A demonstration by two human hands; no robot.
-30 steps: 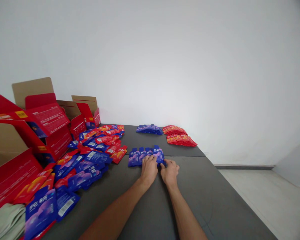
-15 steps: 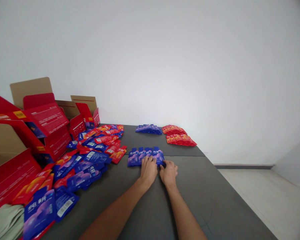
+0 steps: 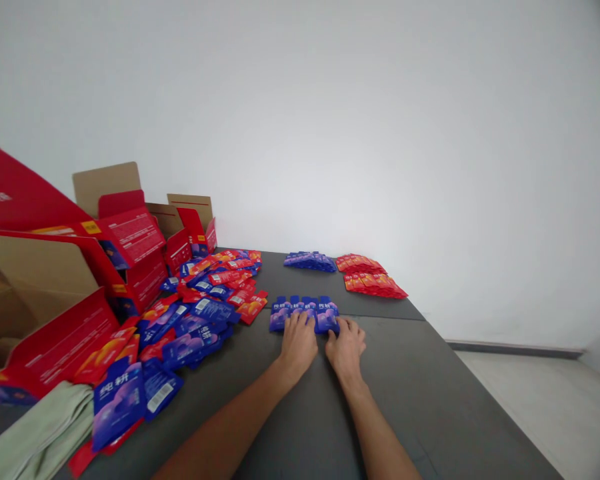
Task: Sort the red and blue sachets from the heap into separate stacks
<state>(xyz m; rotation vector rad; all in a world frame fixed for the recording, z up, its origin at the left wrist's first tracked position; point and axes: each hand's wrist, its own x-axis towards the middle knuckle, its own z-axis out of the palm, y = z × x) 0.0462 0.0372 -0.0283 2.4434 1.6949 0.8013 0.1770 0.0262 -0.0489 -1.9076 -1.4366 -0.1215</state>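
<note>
A short row of overlapping blue sachets with purple fruit prints lies face up on the dark table in front of me. My left hand rests on the lower edge of the row's middle, fingers stretched out flat over the sachets. At the row's right end, my right hand has its thumb and curled fingers at the lower corner of the last blue sachet. The fingertips partly cover that corner.
Mixed red and blue sachets are heaped at the left, beside open red cartons and a pale green cloth. Farther back lie a fanned blue stack and two fanned red stacks. A white wall stands behind the table.
The view has turned slightly left, so the table and its contents appear farther right. Relative to the row, my left hand has shifted a little left; my right hand stays at its right end.
</note>
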